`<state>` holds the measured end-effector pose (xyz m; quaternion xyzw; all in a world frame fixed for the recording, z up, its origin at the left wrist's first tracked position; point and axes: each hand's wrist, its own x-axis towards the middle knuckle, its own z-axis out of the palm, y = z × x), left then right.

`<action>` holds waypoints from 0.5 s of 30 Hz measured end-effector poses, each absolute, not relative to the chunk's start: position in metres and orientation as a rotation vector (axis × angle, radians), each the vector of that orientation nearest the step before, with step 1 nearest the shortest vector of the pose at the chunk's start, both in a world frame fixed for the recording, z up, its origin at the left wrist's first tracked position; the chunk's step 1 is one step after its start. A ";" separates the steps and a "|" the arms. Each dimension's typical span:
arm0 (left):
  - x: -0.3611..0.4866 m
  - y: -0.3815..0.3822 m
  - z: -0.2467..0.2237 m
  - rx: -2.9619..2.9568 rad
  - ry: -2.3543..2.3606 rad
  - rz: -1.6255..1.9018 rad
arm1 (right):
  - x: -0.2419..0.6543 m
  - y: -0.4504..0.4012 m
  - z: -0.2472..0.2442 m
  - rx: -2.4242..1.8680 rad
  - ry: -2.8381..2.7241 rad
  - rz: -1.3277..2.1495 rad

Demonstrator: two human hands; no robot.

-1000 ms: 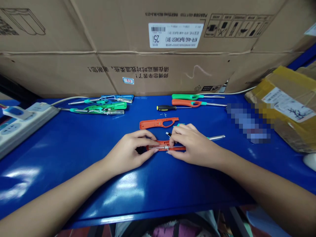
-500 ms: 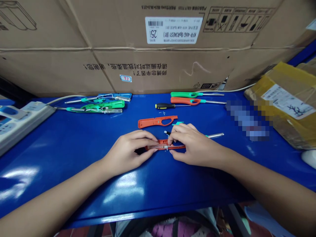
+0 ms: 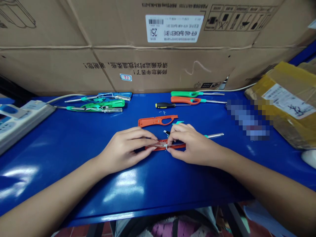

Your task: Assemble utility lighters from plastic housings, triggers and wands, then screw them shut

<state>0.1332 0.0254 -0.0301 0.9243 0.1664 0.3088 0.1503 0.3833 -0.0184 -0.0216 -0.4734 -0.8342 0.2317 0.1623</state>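
Observation:
Between my hands on the table lies an orange lighter shell half (image 3: 156,148), with a metal tube (image 3: 216,135) sticking out past my right hand. A clear fuel tank (image 3: 155,144) with a pale valve end sits in or just over this shell. My left hand (image 3: 128,148) is closed, pinching the tank's left part between thumb and fingers. The fingertips of my right hand (image 3: 191,143) close on the valve end. Just beyond are a black igniter piece (image 3: 168,133), a teal part (image 3: 178,123) partly hidden by my right hand, and the other orange shell half (image 3: 158,121).
A black-and-yellow screwdriver (image 3: 165,105) and small screws lie beyond. Green (image 3: 185,94) and orange (image 3: 185,100) lighters are at the back, opened lighters (image 3: 103,104) back left. A power strip (image 3: 24,121) stands left, a taped carton (image 3: 283,102) right, a large cardboard box (image 3: 123,56) behind.
My right fingertips have moved slightly left and come together at the tank's valve end. My left hand keeps its pinch, with the fingers shifted a little. The other parts lie as before.

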 end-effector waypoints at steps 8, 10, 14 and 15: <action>0.134 0.025 -0.031 2.627 0.489 0.801 | 0.383 -0.018 -0.023 -1.369 -2.375 0.706; 0.135 0.024 -0.032 2.620 0.504 0.765 | 0.383 -0.018 -0.024 -1.370 -2.389 0.697; 0.135 0.024 -0.034 2.594 0.548 0.769 | 0.383 -0.018 -0.024 -1.358 -2.403 0.678; 0.136 0.024 -0.034 2.586 0.556 0.778 | 0.384 -0.018 -0.024 -1.356 -2.404 0.671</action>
